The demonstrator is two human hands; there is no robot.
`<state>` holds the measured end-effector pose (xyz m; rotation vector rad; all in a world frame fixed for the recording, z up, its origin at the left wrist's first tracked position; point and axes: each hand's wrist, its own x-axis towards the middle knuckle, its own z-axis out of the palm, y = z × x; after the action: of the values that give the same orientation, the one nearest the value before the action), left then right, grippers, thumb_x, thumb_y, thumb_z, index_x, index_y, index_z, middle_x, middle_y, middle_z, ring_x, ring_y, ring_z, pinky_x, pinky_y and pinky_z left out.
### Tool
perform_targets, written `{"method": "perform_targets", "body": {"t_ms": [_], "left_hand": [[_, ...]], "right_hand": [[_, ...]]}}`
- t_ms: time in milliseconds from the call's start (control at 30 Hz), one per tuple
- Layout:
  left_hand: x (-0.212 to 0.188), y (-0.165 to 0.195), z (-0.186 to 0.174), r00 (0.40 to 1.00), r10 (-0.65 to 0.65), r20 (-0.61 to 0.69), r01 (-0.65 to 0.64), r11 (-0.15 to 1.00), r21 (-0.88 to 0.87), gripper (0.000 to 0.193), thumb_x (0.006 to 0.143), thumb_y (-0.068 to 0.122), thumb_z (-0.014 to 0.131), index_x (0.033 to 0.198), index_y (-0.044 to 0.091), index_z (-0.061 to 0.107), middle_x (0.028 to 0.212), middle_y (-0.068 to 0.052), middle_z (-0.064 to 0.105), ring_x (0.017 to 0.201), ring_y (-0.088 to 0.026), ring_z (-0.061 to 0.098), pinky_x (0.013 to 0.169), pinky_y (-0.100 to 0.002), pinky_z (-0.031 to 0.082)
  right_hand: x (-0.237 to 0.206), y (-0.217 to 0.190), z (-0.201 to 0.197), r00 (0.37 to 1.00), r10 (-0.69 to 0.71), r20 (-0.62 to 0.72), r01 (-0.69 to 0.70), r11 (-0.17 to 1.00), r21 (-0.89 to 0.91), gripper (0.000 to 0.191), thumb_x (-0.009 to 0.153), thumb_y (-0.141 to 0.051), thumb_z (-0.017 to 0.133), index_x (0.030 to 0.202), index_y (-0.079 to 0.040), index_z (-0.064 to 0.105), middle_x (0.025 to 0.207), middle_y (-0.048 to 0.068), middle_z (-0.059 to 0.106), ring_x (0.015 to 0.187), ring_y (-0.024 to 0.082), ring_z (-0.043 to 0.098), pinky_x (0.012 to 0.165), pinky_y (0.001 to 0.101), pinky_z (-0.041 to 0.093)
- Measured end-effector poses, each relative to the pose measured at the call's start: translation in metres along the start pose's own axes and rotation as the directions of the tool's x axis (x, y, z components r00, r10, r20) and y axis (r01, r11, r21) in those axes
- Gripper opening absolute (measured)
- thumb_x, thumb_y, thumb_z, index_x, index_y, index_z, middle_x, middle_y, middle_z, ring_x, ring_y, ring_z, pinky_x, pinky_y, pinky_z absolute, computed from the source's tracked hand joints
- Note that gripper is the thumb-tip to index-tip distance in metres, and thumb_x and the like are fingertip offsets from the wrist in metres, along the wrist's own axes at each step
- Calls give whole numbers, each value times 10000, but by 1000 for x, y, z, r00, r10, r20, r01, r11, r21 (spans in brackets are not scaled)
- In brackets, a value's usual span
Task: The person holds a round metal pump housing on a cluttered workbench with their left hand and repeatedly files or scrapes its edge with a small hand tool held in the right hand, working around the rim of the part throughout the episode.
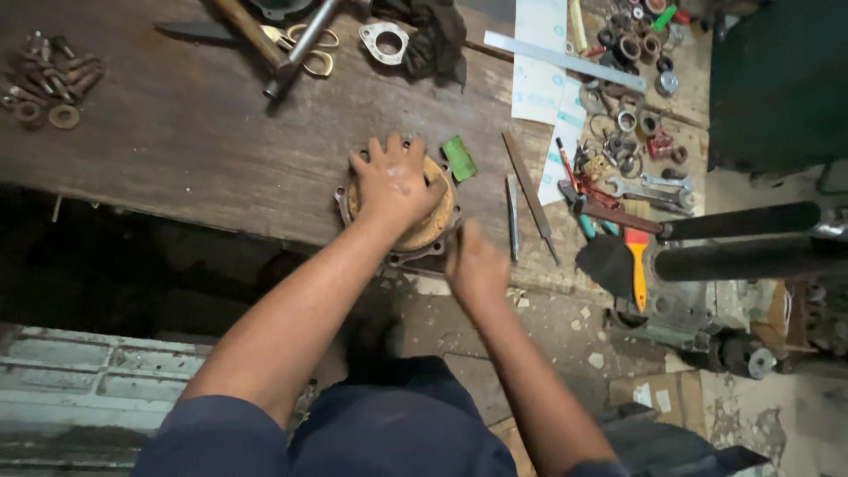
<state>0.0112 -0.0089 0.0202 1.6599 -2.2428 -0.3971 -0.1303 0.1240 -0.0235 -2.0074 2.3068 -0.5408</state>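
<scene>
My left hand [390, 184] lies spread flat on top of a round rusty metal housing [430, 225] with a yellowish face, which rests near the front edge of the dark wooden workbench [194, 132]. Its fingers curl over the far rim. My right hand [474, 265] is blurred at the housing's near right corner, just off the bench edge; I cannot see whether it holds anything. A small green piece [458, 157] lies just beyond the housing on the right.
Two flat files [527, 190] lie right of the housing. A paintbrush with an orange handle [632, 261], spanners, rings and bearings [629, 132] crowd the right end. Bolts and washers [51, 81] sit far left. A hammer, scissors [305, 49] and a gasket lie at the back.
</scene>
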Motion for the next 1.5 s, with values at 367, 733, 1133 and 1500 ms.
{"method": "perform_targets", "body": {"t_ms": [367,733,1133,1500], "left_hand": [[1,-3,0,1000,-9,19,9,1000,-7,642,765,560,732,1241,141,632,1294,-194,550,1229,-455,465,988,-716,315],[2,-2,3,1000,-2,-14,2,1000,22,645,732,568,741,1218,155,643,1311,-188,556,1227,-446,469,979,-707,323],[0,-2,0,1000,-13,20,14,1000,-9,659,760,560,724,1260,143,625,1288,-178,561,1227,-430,473,990,-705,319],[1,-4,5,1000,0,-20,0,1000,0,660,754,573,732,1242,141,629,1298,-191,552,1243,-466,454,987,-731,299]], "right_hand": [[-2,-1,2,999,-18,-26,19,1000,6,191,979,-241,632,1019,-88,524,735,206,682,631,470,649,551,604,475],[0,-3,-2,997,-42,-72,44,999,17,173,930,-224,629,980,-89,534,771,215,692,640,472,654,560,606,476],[1,5,8,1000,-3,22,4,999,-48,196,972,-233,614,1032,-74,517,752,213,687,665,461,670,601,587,510],[-3,-3,-1,997,-33,-63,34,999,26,159,984,-217,619,970,-81,538,757,221,684,668,465,663,583,585,499]]}}
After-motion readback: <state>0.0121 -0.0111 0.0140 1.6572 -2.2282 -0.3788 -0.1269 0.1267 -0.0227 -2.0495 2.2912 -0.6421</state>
